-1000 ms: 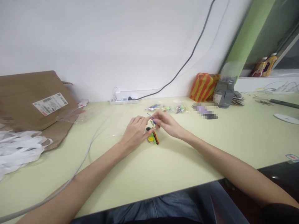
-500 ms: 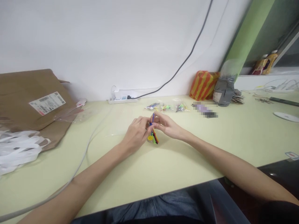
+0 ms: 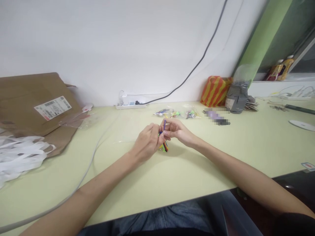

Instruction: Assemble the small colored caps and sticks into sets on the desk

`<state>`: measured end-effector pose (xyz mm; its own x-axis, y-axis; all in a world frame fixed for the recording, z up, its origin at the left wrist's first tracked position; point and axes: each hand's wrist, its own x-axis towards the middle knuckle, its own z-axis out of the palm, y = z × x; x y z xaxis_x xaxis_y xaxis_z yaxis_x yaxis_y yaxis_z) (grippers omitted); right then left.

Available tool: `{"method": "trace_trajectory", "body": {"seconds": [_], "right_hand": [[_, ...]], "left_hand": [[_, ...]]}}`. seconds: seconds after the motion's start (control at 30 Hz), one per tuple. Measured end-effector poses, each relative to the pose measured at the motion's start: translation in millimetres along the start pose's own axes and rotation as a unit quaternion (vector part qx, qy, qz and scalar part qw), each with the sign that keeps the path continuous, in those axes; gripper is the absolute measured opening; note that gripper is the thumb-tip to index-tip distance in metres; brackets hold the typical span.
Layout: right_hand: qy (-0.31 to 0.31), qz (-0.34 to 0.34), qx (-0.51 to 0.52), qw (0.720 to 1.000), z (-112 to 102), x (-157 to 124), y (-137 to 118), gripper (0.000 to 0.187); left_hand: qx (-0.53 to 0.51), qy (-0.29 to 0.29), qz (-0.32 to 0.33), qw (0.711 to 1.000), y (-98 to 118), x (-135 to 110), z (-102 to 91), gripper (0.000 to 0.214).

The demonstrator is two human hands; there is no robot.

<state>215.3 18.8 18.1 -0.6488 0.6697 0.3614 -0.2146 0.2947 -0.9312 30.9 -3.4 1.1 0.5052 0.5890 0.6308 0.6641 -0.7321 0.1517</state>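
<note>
Both my hands meet over the middle of the pale table, their fingertips nearly touching. My left hand (image 3: 147, 141) is closed round a bundle of thin coloured strips (image 3: 165, 147); red, black, green and yellow ends stick out below its thumb. Between thumb and fingers, my right hand (image 3: 181, 133) pinches a thin blue strip (image 3: 164, 124) that points upward. Where the blue strip meets the bundle is largely covered by my fingers. Behind the hands lie small clear bags of coloured parts (image 3: 191, 113).
A power strip (image 3: 131, 105) with a black cable stands against the wall. At left are a brown paper package (image 3: 22, 98), a white plastic bag (image 3: 22, 157) and a grey cable (image 3: 92, 157). A striped bag (image 3: 214, 91) and a grey bag (image 3: 237, 98) stand back right.
My left fingers have closed further over the bundle, and the yellow round piece beneath it is now mostly hidden. The right hand keeps its pinch on the blue strip. The view has shifted slightly.
</note>
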Motion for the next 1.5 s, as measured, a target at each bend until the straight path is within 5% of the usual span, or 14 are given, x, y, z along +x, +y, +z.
{"method": "trace_trajectory", "body": {"seconds": [0.13, 0.27, 0.5, 0.7, 0.93, 1.1, 1.5], "right_hand": [[0.021, -0.01, -0.013, 1.0, 2.2, 1.0, 0.0, 0.03], [0.026, -0.015, -0.019, 0.999, 1.3, 1.0, 1.6, 0.033], [0.006, -0.015, -0.037, 0.999, -4.1, -2.5, -2.7, 0.028], [0.105, 0.028, -0.08, 0.991, -2.3, 2.1, -2.4, 0.038], [0.184, 0.082, -0.235, 0.951, -10.9, 10.7, 19.5, 0.029], [0.15, 0.106, -0.368, 0.912, -6.7, 10.2, 24.6, 0.025], [0.129, 0.098, -0.508, 0.846, 5.0, 10.7, 29.9, 0.026]], "left_hand": [[-0.069, -0.024, -0.023, 0.997, 0.2, -0.2, -1.1, 0.015], [-0.01, -0.021, -0.026, 0.999, -2.5, -0.2, 0.1, 0.019], [0.013, -0.033, 0.06, 0.998, -4.3, 0.8, -3.8, 0.019], [0.076, 0.014, 0.012, 0.997, -23.2, -0.6, -2.5, 0.02], [0.086, 0.024, -0.027, 0.996, -40.8, -0.1, -3.7, 0.017], [0.091, 0.022, -0.031, 0.995, -41.8, -0.1, -2.7, 0.018], [0.099, 0.024, -0.018, 0.995, -42.5, 0.5, -1.0, 0.017]]}}
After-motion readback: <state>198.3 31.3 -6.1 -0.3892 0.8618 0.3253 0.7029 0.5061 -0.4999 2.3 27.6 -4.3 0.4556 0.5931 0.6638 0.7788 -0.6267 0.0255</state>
